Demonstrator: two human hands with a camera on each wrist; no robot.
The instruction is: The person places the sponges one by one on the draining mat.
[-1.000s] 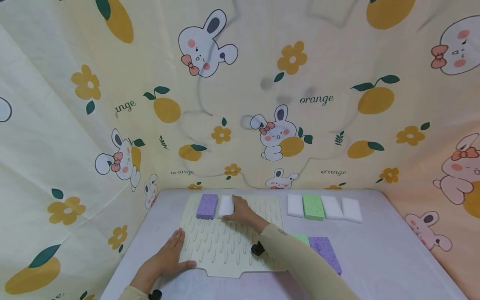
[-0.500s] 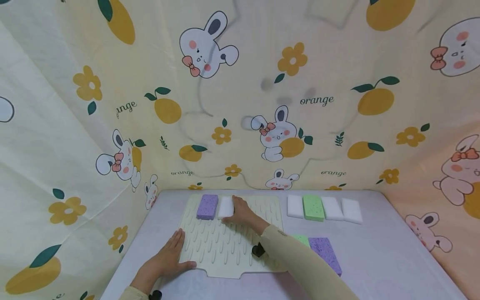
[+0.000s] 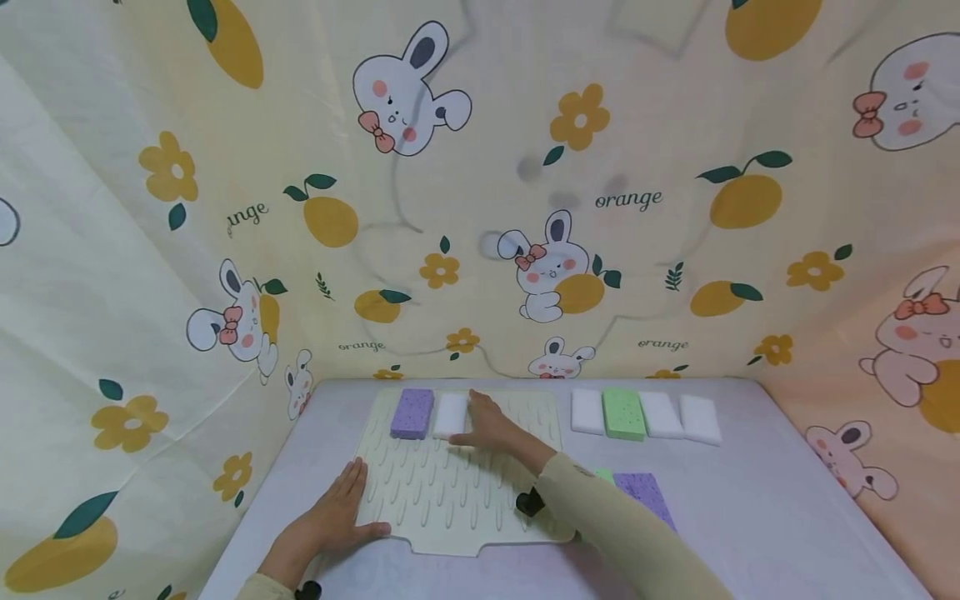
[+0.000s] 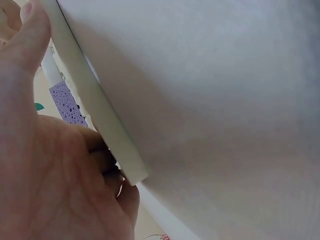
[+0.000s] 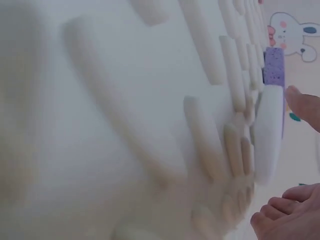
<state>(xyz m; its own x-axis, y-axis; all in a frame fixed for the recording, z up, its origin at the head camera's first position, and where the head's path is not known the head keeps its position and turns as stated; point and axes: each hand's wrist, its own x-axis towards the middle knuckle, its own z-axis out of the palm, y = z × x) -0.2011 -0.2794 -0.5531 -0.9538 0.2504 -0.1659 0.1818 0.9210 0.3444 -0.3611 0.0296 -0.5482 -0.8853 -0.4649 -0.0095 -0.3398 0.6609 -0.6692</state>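
A cream drying mat [image 3: 438, 492] with raised ridges lies on the table. On its back left part sit a purple sponge [image 3: 412, 414] and, beside it, a white sponge [image 3: 450, 417]. My right hand [image 3: 497, 429] is just right of the white sponge, thumb and fingers spread. In the right wrist view, a gap shows between the hand and the white sponge [image 5: 269, 135]. My left hand [image 3: 330, 515] rests at the mat's front left corner, fingers straight along the left side, thumb at the front edge. The left wrist view shows the mat's thick edge [image 4: 102, 102] against that hand.
At the back right stand a white sponge [image 3: 587, 412], a green sponge [image 3: 624, 415] and two more white ones in a row. Nearer, a purple sponge [image 3: 647, 496] and a green one [image 3: 604, 475] are partly hidden by my right sleeve. Printed cloth walls surround the table.
My right hand has let go of the white sponge and shifted slightly right, away from it. The sponge stays on the mat. The left hand holds its place.
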